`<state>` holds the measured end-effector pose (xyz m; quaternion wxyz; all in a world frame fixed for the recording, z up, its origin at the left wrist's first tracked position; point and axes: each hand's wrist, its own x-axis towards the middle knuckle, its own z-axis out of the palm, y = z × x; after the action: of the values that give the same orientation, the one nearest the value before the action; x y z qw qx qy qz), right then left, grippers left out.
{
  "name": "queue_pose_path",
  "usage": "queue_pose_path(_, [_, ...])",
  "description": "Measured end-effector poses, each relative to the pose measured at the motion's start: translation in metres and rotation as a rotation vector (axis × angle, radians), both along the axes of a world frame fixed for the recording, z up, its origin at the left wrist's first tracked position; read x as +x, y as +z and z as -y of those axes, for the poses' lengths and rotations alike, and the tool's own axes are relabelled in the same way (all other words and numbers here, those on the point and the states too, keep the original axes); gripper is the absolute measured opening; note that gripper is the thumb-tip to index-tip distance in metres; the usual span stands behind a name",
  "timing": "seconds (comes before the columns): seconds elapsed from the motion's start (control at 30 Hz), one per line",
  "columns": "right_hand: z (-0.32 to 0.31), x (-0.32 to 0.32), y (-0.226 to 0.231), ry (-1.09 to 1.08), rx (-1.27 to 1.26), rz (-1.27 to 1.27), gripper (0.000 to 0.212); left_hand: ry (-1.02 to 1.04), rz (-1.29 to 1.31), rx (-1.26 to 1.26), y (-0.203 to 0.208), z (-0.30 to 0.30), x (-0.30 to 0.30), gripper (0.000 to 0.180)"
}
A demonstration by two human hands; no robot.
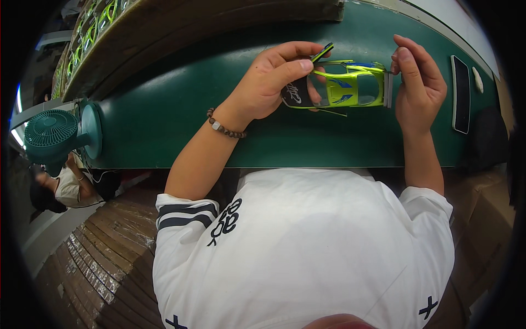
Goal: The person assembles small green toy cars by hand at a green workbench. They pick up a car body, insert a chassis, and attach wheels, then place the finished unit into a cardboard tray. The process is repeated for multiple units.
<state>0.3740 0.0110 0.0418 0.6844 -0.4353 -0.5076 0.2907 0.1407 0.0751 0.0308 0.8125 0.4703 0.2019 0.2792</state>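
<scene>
My left hand [268, 79] grips a toy car body shell [350, 90] above the green table, its thumb on top and its fingers underneath. The shell is bright yellow-green with blue markings, a black front end and see-through window openings. Slim pieces stick out from both its sides, one of them a black and green strip [322, 52] beside my left thumb. A grey bar [388, 91] runs across the shell's other end. Close to that end is my right hand [419, 82], fingers curled and thumb against the fingertips; whatever is pinched there is too small to make out.
A dark-screened phone [461, 94] lies at the right with a small white piece [478, 80] beside it. On the left stands a green fan [52, 134]. Cardboard trays [181, 33] with yellow-green parts line the far left edge. Another person [68, 186] sits beyond the fan.
</scene>
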Motion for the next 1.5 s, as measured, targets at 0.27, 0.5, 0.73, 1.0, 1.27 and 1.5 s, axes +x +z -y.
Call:
queue_pose_path(0.27, [0.002, -0.011, 0.004, -0.097, 0.210, 0.677, 0.020, 0.046, -0.228, 0.404, 0.009, 0.005, -0.003, 0.026])
queue_pose_path(0.5, [0.013, -0.023, 0.010, -0.230, 0.269, 1.060, 0.030, 0.382, -0.345, 1.517, 0.004, 0.010, 0.003, 0.051])
queue_pose_path(0.73, [0.006, -0.042, -0.014, -0.051, 0.235, 0.931, 0.037, 0.604, -0.408, 1.666, -0.008, 0.010, 0.012, 0.072])
queue_pose_path(1.0, [0.008, -0.046, -0.015, 0.035, -0.028, 0.748, 0.035, 0.546, -0.561, 1.274, -0.014, 0.014, 0.008, 0.074])
queue_pose_path(1.27, [0.001, -0.044, -0.023, 0.141, -0.139, 0.813, 0.020, 0.449, -0.646, 1.432, -0.013, 0.014, 0.010, 0.054])
queue_pose_path(1.5, [-0.004, -0.050, -0.028, 0.134, -0.031, 0.858, 0.017, 0.296, -0.712, 1.378, -0.008, 0.013, 0.009, 0.062])
